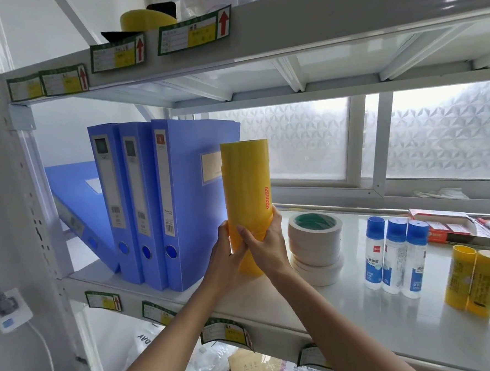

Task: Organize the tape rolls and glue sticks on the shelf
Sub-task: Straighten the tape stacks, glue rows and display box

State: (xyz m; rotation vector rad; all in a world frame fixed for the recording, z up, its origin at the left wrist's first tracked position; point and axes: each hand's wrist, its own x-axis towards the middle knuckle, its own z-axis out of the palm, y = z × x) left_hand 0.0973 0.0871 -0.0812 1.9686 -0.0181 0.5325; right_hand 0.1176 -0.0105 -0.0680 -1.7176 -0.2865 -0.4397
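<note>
Nearest, two bare forearms reach up from below to the white metal shelf (360,307). The left grip (222,251) and the right grip (266,247) are both wrapped round the lower part of a tall yellow column of wrapped tape rolls (246,185), fingers curled on it from either side. The column stands roughly upright just beside the rightmost of three blue plastic file boxes (141,203). Its foot is at the shelf board, though I cannot tell whether it rests there or hangs just above.

Just to its right sits a stack of white masking-tape rolls with a green core (314,241), close to the right grip but apart from the column. Further right stand three clear liquid-glue bottles with blue caps (394,258) in a tight row, then two yellow glue-stick tubes (470,280), upright and touching. A red-and-white box of markers (444,224) lies behind them, in front of the frosted window (447,132).

The step in hand looks like placing the yellow column in the tape corner, next to the files. The next move calls for seating it flat and letting go gently (a tall, narrow stack tips easily, and the white stack is close by). The glue looks yet to be grouped, and one loose yellow tape roll (147,19) waits on the shelf above.
</note>
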